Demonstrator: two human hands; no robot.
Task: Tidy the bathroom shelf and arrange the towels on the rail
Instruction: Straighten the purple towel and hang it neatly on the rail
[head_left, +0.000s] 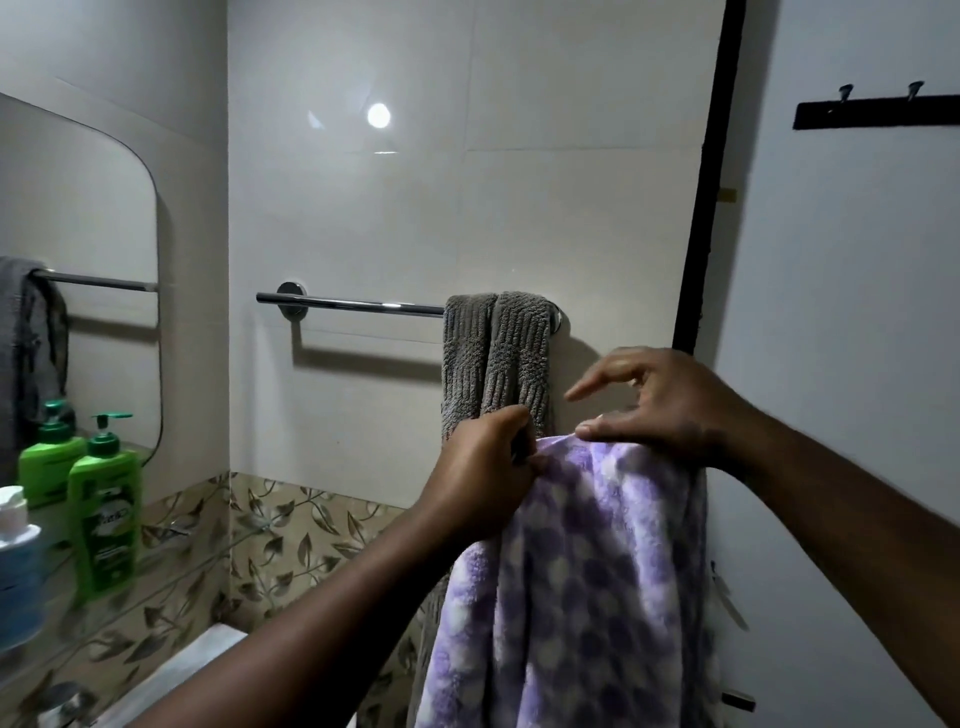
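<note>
A chrome towel rail (358, 304) runs across the tiled wall. A grey ribbed towel (498, 358) hangs bunched at its right end. Below and in front of it I hold up a purple and white patterned towel (582, 582), which hangs down out of the frame. My left hand (485, 470) is closed on the towel's upper left edge. My right hand (654, 402) rests on its top edge, thumb pressed to the cloth and the other fingers spread above it. The purple towel is apart from the rail.
A glass shelf (171, 566) on the left carries a green pump bottle (104, 506) and a blue-and-white bottle (18, 566), under a mirror (78, 260). A black hook strip (878, 111) is mounted on the right wall beside a black door frame (711, 182).
</note>
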